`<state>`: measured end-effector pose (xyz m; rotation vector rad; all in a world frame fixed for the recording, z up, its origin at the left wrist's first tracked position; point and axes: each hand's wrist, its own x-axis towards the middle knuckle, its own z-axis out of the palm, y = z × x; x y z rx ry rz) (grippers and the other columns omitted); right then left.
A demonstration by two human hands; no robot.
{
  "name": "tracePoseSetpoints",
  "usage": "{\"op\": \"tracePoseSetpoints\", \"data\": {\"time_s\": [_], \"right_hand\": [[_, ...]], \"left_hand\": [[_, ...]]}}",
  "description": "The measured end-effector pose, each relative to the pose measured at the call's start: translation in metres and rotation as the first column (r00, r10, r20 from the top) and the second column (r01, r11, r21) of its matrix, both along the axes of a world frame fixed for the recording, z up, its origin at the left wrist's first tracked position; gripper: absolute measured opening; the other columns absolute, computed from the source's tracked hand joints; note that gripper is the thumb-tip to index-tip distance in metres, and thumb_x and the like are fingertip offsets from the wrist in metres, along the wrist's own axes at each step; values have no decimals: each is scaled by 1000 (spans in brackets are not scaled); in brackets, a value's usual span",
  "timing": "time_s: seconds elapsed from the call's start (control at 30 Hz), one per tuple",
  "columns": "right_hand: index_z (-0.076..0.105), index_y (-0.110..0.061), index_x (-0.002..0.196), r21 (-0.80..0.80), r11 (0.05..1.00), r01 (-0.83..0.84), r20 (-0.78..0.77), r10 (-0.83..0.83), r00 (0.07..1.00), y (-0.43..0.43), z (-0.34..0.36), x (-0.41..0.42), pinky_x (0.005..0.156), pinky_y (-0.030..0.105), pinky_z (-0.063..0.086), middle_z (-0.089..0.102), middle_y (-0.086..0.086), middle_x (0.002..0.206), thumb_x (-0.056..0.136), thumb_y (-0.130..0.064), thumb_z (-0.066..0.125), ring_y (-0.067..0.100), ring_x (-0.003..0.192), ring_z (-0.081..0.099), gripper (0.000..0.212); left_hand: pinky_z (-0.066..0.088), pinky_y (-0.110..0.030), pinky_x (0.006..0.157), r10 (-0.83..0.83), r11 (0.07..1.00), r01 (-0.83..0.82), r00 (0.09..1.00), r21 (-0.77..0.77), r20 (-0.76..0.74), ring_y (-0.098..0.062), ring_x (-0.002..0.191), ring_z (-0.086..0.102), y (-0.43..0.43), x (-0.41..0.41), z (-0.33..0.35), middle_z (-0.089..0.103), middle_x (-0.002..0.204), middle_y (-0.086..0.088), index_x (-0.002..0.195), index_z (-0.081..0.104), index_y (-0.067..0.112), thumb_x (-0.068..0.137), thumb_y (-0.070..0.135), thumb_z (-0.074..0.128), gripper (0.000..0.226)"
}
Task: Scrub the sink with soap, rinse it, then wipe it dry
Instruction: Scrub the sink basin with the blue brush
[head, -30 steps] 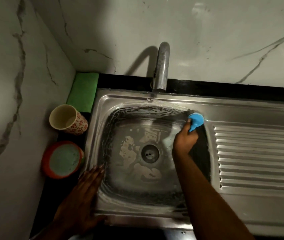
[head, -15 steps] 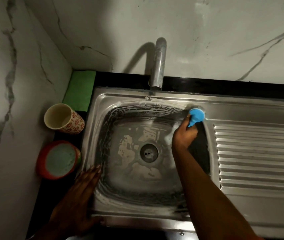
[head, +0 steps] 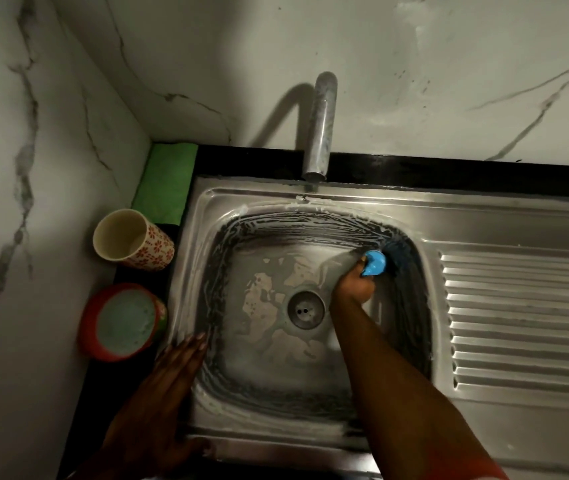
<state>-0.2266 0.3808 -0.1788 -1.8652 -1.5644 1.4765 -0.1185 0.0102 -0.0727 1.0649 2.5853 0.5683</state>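
Note:
The steel sink [head: 203, 258] is streaked with white soap foam on its walls and floor, with a round drain [head: 305, 309] in the middle. My right hand [head: 354, 285] grips a blue scrubber [head: 375, 263] and presses it against the basin's right wall near the back corner. My left hand [head: 162, 403] lies flat, fingers straight, on the sink's front-left rim. The tap [head: 321, 129] hangs over the back rim with no water running.
A floral cup [head: 134, 240] and a red bowl of soapy liquid [head: 123, 323] stand on the black counter left of the sink. A green cloth [head: 168, 181] lies in the back-left corner. The ribbed drainboard [head: 525, 323] extends right. Marble walls close the left and back.
My right hand has slid the blue scrubber down from the basin's upper right rim onto the right wall. My left hand has stayed on the rim.

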Motion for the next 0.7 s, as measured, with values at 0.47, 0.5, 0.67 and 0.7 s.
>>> {"op": "tracePoseSetpoints", "data": {"time_s": [0.47,0.5,0.67,0.7], "right_hand": [[69,-3,89,24,991,-134,-286,135,949,-27,32,-13,57,24,45,62,7,71,100,-42,58,19,63,59,42],[66,-5,82,37,978,-205,-244,208,947,-34,31,-15,50,22,41,60,5,66,100,-42,58,17,59,56,42],[68,-6,86,31,999,-35,-246,42,968,-9,36,-1,64,32,48,69,16,79,99,-48,57,23,70,64,45],[68,-9,82,49,998,25,-268,-11,963,2,35,8,65,35,48,69,13,75,99,-50,57,22,68,64,46]], "left_hand": [[18,-43,128,4,999,-5,1000,54,20,-36,157,26,-2,0,-1,25,170,-16,164,19,2,84,83,53,118],[18,-42,128,-4,999,3,1000,53,18,-36,157,25,-1,1,-2,25,171,-15,164,19,3,83,83,55,119],[21,-46,127,-8,999,7,1000,46,3,-36,157,26,0,2,0,25,170,-16,163,21,1,83,83,56,120],[21,-46,127,-1,999,1,1000,42,4,-37,157,26,0,1,0,25,170,-16,163,22,0,83,83,56,120]]}}
